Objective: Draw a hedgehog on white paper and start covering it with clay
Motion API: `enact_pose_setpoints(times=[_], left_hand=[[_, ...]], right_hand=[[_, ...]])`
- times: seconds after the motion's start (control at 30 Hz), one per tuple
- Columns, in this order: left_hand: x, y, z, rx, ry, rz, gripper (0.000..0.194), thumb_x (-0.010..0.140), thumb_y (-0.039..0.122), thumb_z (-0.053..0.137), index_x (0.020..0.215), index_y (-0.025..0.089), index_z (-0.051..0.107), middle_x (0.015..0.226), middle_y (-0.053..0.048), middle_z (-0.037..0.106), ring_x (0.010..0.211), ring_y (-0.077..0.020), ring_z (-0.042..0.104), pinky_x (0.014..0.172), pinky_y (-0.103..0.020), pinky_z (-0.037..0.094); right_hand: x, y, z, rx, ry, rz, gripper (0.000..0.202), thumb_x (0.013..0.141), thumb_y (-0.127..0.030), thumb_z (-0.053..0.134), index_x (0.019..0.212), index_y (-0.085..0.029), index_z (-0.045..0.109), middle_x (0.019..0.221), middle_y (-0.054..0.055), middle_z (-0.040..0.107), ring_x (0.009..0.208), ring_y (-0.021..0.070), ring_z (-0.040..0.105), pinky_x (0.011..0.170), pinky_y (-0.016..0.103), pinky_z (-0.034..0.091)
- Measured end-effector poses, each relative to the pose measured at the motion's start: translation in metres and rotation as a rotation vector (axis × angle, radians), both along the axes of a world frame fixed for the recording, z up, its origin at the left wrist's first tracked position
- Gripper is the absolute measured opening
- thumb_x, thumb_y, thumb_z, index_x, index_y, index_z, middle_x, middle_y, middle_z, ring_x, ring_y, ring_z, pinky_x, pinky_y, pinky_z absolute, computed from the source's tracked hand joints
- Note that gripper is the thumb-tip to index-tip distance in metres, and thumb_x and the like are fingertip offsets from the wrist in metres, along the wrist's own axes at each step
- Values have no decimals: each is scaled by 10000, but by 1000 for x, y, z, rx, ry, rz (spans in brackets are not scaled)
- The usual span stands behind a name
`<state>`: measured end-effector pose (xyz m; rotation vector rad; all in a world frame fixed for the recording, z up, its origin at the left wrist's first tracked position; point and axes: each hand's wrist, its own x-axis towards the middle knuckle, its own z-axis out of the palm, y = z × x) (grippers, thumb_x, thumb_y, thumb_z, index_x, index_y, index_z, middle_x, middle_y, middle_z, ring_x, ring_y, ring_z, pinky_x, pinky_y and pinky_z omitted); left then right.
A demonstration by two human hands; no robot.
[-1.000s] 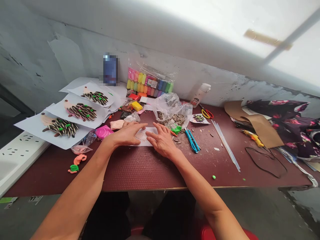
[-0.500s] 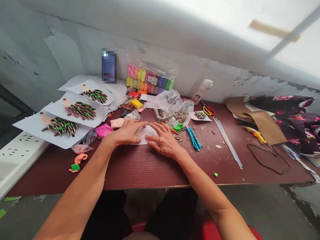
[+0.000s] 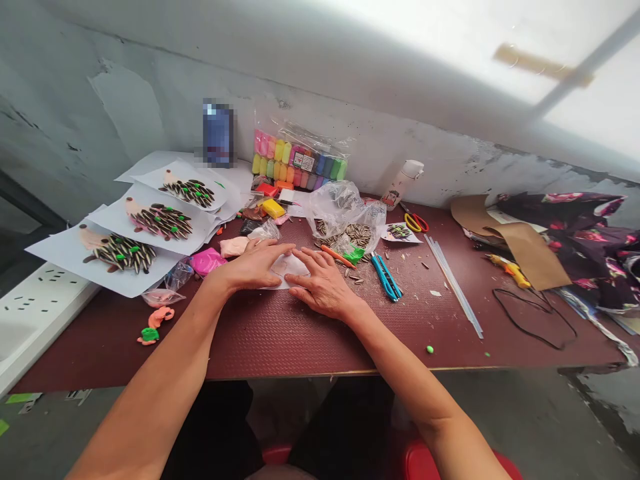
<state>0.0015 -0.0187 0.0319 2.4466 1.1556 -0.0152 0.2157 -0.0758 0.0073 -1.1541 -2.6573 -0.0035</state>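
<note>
A small sheet of white paper lies on the dark red table between my hands, partly covered by them. My left hand rests on its left side, fingers stretched out and thumb apart. From the right, my right hand lies over the paper's other side with its fingers spread. Faint lines show on the paper; what they depict I cannot make out. Just beyond my right hand are an orange pen-like stick, a lump of green clay and a heap of sunflower seeds under a clear plastic bag.
Papers with seed hedgehogs are stacked at left, near a white power strip. Packs of coloured clay lean on the wall. Rightward lie a blue cutter, scissors, clear glue sticks and a yellow glue gun.
My right hand has shifted slightly left over the paper. The left hand stays almost in place, and the objects on the table remain where they were.
</note>
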Motion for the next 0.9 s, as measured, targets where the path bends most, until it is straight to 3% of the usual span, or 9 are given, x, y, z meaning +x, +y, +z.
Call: enact_pose_setpoints(times=[0.13, 0.33, 0.6, 0.73, 0.9], left_hand=[[0, 0, 2, -16, -7, -4, 816, 742, 289, 569, 1530, 244, 361, 1543, -64, 486, 1490, -329, 296, 1225, -507, 216], [1, -1, 3, -24, 5, 13, 836, 738, 271, 568, 1543, 209, 349, 1568, -83, 454, 1498, -327, 281, 1232, -497, 204], [2, -1, 2, -13, 10, 16, 841, 731, 265, 582, 1540, 220, 358, 1557, -82, 469, 1494, -326, 292, 1231, -491, 208], [1, 1, 0, -17, 19, 18, 875, 728, 293, 586, 1557, 202, 320, 1554, -93, 475, 1505, -323, 269, 1232, -497, 196], [-1, 5, -3, -29, -1, 3, 885, 723, 313, 589, 1558, 200, 319, 1542, -100, 491, 1501, -335, 279, 1226, -513, 199]], right_hand=[[3, 1, -1, 16, 24, -38, 344, 990, -465, 551, 1228, -284, 721, 1573, 112, 426, 1430, 317, 365, 1148, 538, 296], [4, 1, -1, 35, 0, -89, 311, 996, -441, 543, 1184, -283, 734, 1546, 97, 461, 1424, 304, 374, 1143, 528, 316], [1, 0, -1, -15, -34, -150, 367, 1002, -467, 523, 1282, -304, 696, 1565, 121, 425, 1445, 323, 354, 1173, 546, 273], [5, 2, 3, 14, 16, -219, 382, 1026, -438, 478, 1299, -273, 687, 1557, 132, 435, 1432, 305, 375, 1148, 514, 321], [17, 4, 7, 12, 20, -298, 390, 1028, -406, 473, 1296, -225, 691, 1563, 169, 416, 1434, 350, 356, 1128, 570, 313]])
